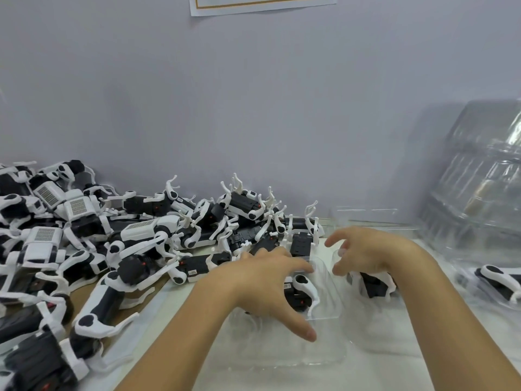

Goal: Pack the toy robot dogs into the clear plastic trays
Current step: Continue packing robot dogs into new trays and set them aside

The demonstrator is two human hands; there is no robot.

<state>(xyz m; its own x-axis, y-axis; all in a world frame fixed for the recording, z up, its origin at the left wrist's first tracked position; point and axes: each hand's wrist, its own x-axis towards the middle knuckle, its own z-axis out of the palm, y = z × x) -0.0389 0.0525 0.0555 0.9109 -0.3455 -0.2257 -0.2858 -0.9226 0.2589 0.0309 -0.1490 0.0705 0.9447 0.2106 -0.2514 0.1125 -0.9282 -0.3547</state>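
Sprawling left of the clear tray (324, 359) is the pile of toy robot dogs (118, 244) on the surface (158, 314). Over the tray, left hand (265, 280) spreads wide, fingers pressing down on a dog (303, 292) seated inside. Right of it, right hand (366, 255) hovers, fingers loosely curled, holding nothing. Beyond the tray's right edge: stacked trays (479, 182).

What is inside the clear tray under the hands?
The tray holds at least two black-and-white toy dogs: one beneath the left hand, another beneath the right hand. The hands cover parts of both, so their exact seating cannot be seen.
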